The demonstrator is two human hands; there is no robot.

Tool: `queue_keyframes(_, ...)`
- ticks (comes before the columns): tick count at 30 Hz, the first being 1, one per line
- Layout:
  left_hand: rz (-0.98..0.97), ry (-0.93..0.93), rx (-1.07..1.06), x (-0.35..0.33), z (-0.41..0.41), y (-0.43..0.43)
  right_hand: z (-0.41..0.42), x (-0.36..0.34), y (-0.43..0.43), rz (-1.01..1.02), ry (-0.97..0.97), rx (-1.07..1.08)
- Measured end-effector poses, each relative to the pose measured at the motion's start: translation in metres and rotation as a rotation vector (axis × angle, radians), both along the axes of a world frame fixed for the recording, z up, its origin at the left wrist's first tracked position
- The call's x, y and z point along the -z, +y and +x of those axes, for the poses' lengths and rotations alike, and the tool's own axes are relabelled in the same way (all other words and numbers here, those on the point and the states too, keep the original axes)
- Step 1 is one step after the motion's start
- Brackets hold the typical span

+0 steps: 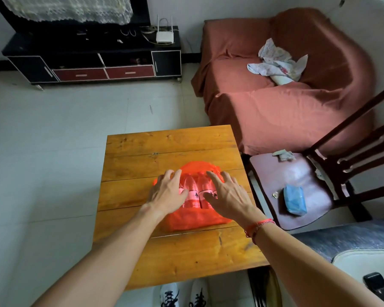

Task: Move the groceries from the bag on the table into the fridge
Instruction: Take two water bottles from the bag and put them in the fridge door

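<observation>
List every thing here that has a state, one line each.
red bag, lying flat on the table, bottles inside
bottles, on their sides, side by side in the bag
left hand, open, fingers spread over the bag
right hand, open, fingers spread over the bag
drawers, both shut
blue packet, lying on the chair seat
cloth, crumpled on the sofa

The bench [171,142] is built of wood planks, knotted and grained, with a smooth, lightly sheened finish. The bag [193,220] is recorded as thin red plastic, translucent and glossy; clear plastic bottles [194,185] are seen through it. The sofa cover [275,111] is noted as matt, creased cloth. The chair seat [297,173] is found smooth and glossy. The floor [53,151] is laid in smooth pale tiles.
</observation>
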State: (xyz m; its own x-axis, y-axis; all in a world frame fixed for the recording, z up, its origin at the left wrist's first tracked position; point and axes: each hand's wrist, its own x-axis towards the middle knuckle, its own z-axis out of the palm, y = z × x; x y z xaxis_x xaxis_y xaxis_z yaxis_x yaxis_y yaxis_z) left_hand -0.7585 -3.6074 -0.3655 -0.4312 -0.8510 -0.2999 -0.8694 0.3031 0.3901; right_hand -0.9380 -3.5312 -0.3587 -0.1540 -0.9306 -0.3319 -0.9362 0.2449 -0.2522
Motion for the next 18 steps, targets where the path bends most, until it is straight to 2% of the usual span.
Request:
queue_keyframes(9,0.261,0.000,-0.037,0.069,-0.031,-0.023,0.002,0.063,-0.043,0.137,-0.083,-0.003)
queue_keyframes(18,0.451,-0.071,-0.182,0.133,-0.042,-0.053,0.002,0.132,-0.082,0.270,-0.165,0.048)
